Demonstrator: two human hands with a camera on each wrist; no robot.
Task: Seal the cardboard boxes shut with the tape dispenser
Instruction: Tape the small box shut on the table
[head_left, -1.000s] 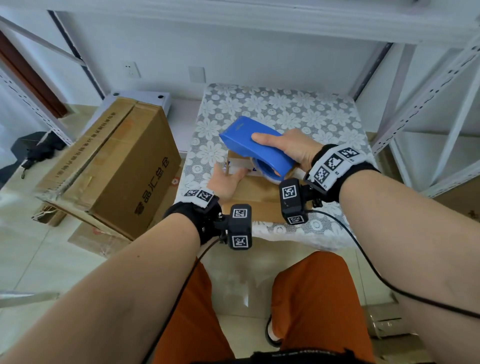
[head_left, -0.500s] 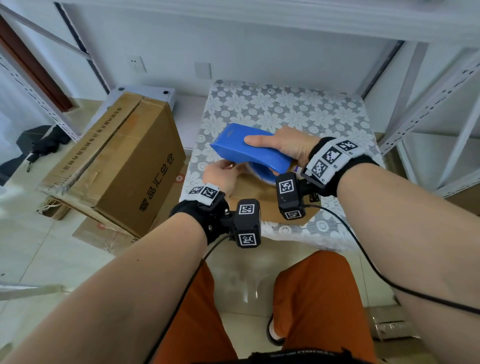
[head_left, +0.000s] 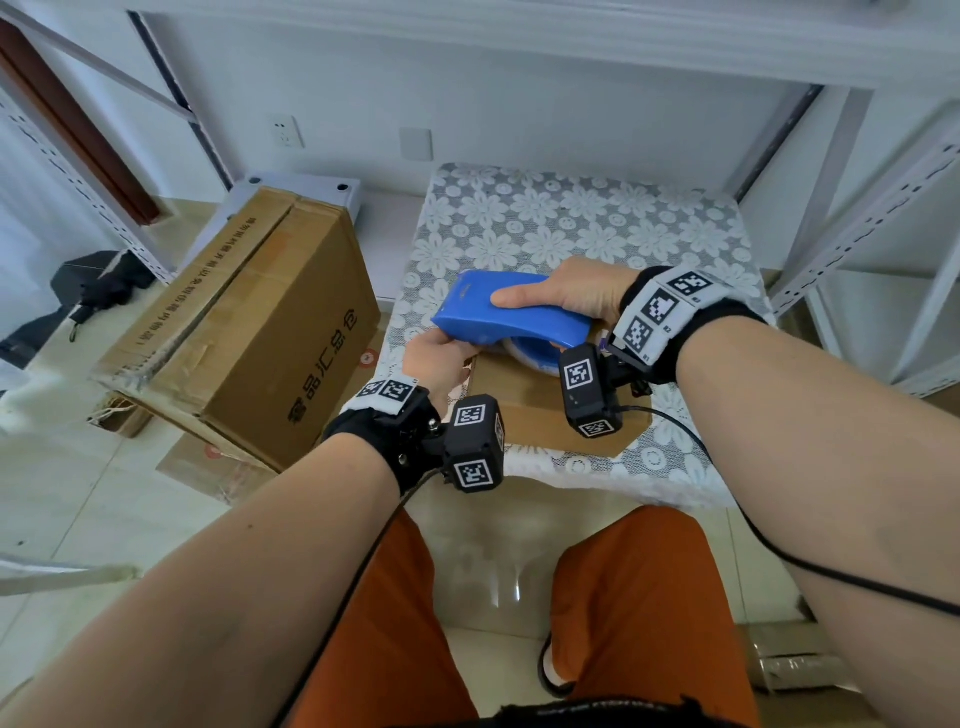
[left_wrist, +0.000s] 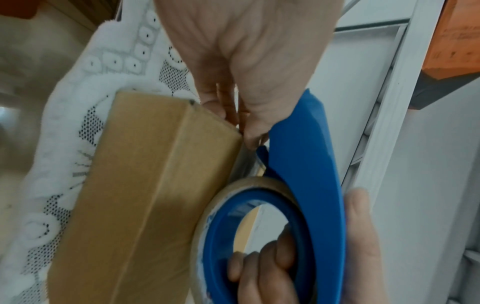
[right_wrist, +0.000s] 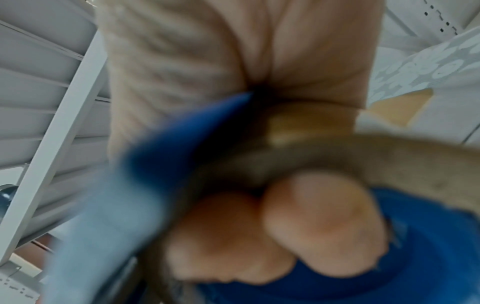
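A small brown cardboard box (head_left: 540, 415) lies on the lace-covered table (head_left: 571, 223). My right hand (head_left: 576, 296) grips the blue tape dispenser (head_left: 509, 317), which lies almost flat over the box top. In the left wrist view its fingers (left_wrist: 259, 267) curl through the core of the tape roll (left_wrist: 233, 195) and its thumb rests on the dispenser's back. My left hand (head_left: 441, 358) holds the box's left end just under the dispenser's nose. Its thumb tip (left_wrist: 252, 133) sits at the short strip of tape between nose and box edge. The right wrist view is blurred.
A large cardboard box (head_left: 249, 332) stands tilted on the floor left of the table, on flattened cardboard. White metal shelving (head_left: 857, 218) rises at the right and a shelf board hangs overhead. A black bag (head_left: 98, 286) lies at the far left. My orange-clad legs are below the table edge.
The dispenser has swung down flatter and slid toward the box's left end. My left hand has moved from the box top to that end, under the dispenser's nose.
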